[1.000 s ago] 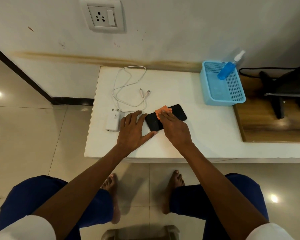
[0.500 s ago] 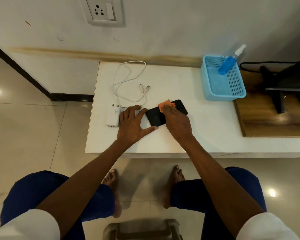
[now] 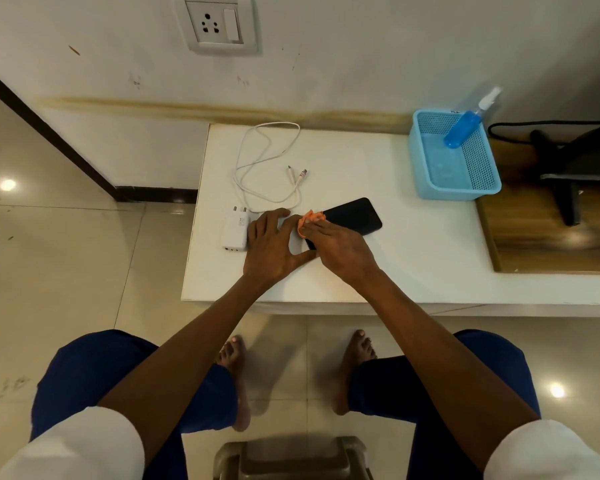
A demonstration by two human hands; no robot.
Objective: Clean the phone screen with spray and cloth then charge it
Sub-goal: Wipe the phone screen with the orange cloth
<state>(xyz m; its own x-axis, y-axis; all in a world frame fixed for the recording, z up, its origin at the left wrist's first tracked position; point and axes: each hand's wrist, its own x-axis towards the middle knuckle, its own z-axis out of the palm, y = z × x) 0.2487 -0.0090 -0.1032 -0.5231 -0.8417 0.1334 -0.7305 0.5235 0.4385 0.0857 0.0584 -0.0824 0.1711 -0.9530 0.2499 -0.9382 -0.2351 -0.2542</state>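
At frame centre, the orange cloth (image 3: 311, 218), pressed by the right hand (image 3: 340, 249), is now drawn to the near-left end of the phone (image 3: 352, 220), which is steadied by the flat, spread left hand (image 3: 272, 247), so wiping is judged nearly finished.

I'm looking at a white table (image 3: 413, 258) against the wall. Near its left edge lies a white charger (image 3: 235, 230), a looped white cable (image 3: 267, 168) behind it. A black phone (image 3: 352, 216) lies mid-table. At the back right sits a blue basket (image 3: 426, 161), beside a wooden board (image 3: 541, 244).
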